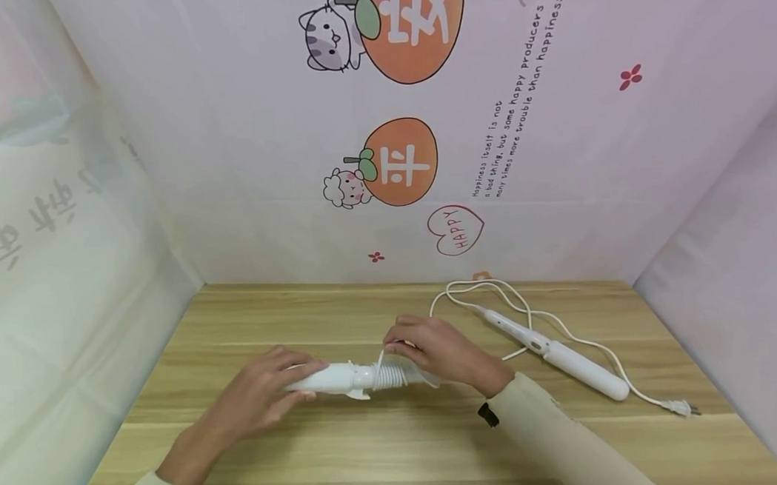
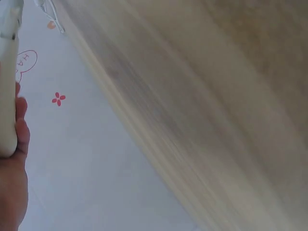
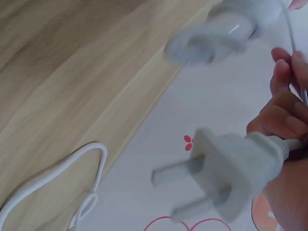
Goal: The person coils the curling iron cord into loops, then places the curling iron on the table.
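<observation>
My left hand (image 1: 264, 391) holds one end of a white curling iron (image 1: 333, 378), fingers over the top and thumb below. The iron lies level just over the table, and a white cord (image 1: 388, 377) is wound round it in several close coils. My right hand (image 1: 442, 350) pinches the cord's free part above the coils and hides some of the iron's right end. In the right wrist view a two-pin plug (image 3: 231, 173) hangs from the cord by the right hand (image 3: 284, 115). The left wrist view shows only part of the iron (image 2: 7, 96) and left hand (image 2: 14, 192).
A second white curling iron (image 1: 579, 368) lies at a slant on the wooden table (image 1: 388, 457), right of my hands. Its loose cord (image 1: 567, 328) loops behind it and ends in a plug (image 1: 679, 407) near the right edge. Printed cloth walls (image 1: 257, 169) stand around the table.
</observation>
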Tool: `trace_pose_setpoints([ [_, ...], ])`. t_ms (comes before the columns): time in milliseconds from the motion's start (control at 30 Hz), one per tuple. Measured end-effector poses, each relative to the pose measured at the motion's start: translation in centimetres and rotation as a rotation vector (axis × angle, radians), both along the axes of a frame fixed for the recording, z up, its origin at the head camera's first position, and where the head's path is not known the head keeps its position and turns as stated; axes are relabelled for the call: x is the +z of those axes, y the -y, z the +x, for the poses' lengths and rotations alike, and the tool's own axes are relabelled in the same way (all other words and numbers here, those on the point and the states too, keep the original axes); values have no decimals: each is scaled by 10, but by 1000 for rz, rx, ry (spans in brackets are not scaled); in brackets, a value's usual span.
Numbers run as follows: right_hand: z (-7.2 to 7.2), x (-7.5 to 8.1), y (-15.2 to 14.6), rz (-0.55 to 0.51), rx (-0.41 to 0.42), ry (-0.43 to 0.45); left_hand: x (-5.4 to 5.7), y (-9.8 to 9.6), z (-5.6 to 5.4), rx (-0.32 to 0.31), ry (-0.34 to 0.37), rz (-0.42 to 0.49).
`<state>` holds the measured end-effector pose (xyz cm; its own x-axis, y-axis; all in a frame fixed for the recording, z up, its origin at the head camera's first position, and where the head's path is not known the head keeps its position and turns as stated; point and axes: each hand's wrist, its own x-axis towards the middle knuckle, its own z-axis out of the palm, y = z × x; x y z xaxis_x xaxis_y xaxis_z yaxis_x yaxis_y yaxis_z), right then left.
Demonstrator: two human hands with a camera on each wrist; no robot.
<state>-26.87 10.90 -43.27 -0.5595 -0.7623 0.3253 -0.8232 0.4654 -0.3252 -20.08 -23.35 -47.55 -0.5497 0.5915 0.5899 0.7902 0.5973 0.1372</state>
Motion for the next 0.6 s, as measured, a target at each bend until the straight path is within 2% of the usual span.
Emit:
trace_pose_setpoints([
  [167, -4, -4, -5, 4, 71, 73, 1, 0, 6, -72, 178, 70],
  [233, -5, -6, -6, -15, 106, 129, 3, -1, 8, -87, 267, 124],
  [333, -7, -10, -7, -45, 146, 223, 5, -2, 11, -90, 362, 207],
  [400, -9, -14, -6, -70, 185, 251, 5, -3, 11, -91, 393, 251],
  [467, -11, -19, -5, -90, 217, 236, 4, -4, 11, -96, 405, 285],
  [500, -22, -37, -6, -99, 228, 205, 4, -5, 11, -101, 412, 302],
  [600, -21, -41, -7, -153, 248, 194, 4, -7, 11, -99, 430, 348],
])
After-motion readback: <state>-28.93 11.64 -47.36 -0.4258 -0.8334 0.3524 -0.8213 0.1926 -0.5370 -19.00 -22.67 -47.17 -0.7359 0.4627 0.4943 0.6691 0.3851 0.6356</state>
